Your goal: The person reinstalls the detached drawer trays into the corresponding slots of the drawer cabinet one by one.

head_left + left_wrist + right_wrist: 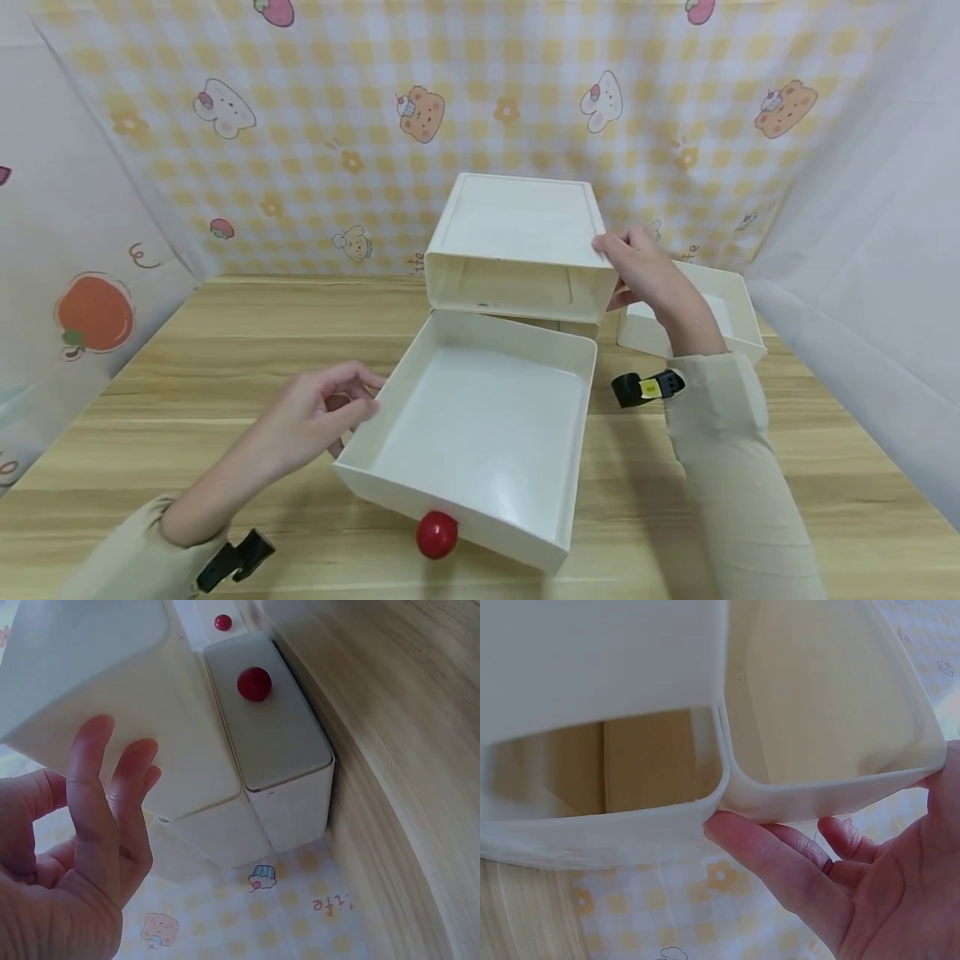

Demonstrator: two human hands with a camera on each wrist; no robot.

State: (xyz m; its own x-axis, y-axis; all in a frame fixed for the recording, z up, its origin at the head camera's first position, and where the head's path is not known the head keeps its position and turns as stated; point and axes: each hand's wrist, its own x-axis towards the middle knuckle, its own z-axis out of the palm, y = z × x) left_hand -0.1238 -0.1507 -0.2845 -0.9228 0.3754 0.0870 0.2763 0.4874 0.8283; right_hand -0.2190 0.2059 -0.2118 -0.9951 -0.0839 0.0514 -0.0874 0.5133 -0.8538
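A white open-topped drawer (480, 417) with a red round knob (437, 535) on its front stands askew at the mouth of a stack of white cases, its inside bare. Beside its left wall is my left hand (322, 417); in the left wrist view, fingertips (94, 731) touch the outside of that wall. My right hand (648, 267) grips the right side of the upper case (525, 221), one finger at its top edge. Through the right wrist view, fingers (739, 829) lie along that case's outer side, near the seam with the case below; both case mouths (652, 761) stand open.
Below, a drawer front (277, 727) with another red knob (254, 684) sits within the stack, low on the wooden table (247, 358). Another open white drawer (720, 308) stands at right, partly hidden by my right wrist. A checked cloth (300, 167) hangs behind.
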